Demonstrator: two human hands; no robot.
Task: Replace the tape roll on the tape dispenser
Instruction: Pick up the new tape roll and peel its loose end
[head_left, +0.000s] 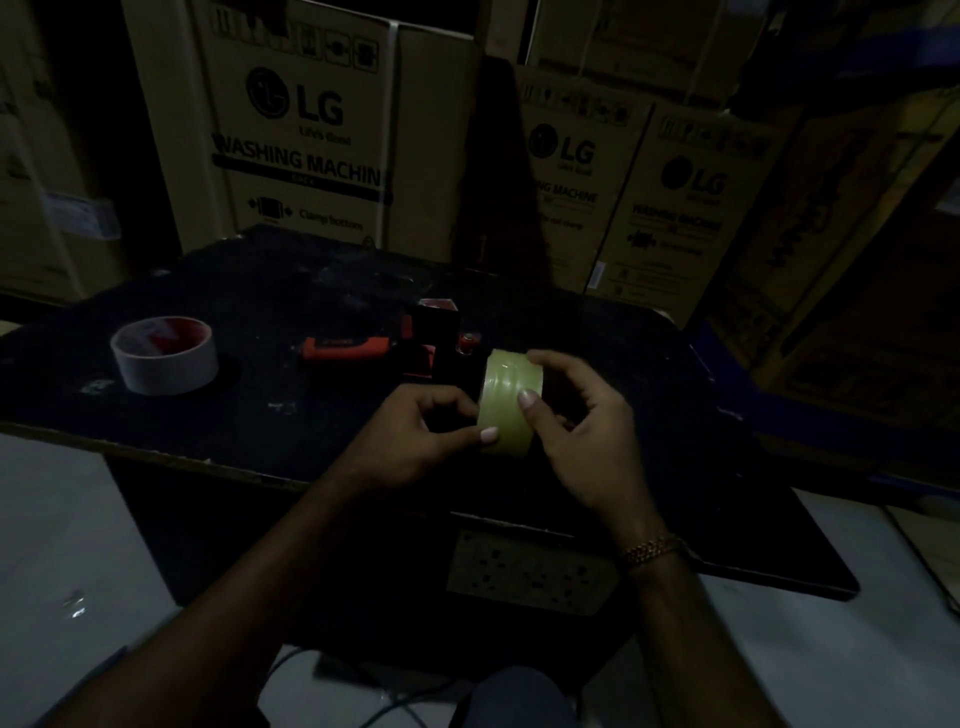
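Head view, dim light. We look down on a dark table (291, 291) with both of our bare hands raised just above its near edge. Between them we hold a yellowish tape roll (506, 400), set on edge so that its outer band faces us. The right hand (582, 431) wraps the roll from the 3 o'clock side: the thumb lies across the band and the fingers curl over the top rim. The left hand (415, 436) meets the roll from 9 o'clock, its thumb tip pressed on the lower band and its fingers bent against the roll's left face. Both hands are thus pinching the same roll; we cannot tell whether a loose end of tape is lifted. A metal bracelet (649, 551) circles the right wrist.

Just beyond the roll, at 12 o'clock from it, the tape dispenser (415, 340) lies on the table, its red-and-black handle pointing toward 9 o'clock and its dark frame close to the roll; in the gloom we cannot tell whether the two touch. Well apart, at 9 o'clock on the table, a second, whitish roll (166, 356) with a red inner core rests flat. Cardboard boxes (296, 130) printed "LG washing machine" stand behind the table at 12 o'clock.
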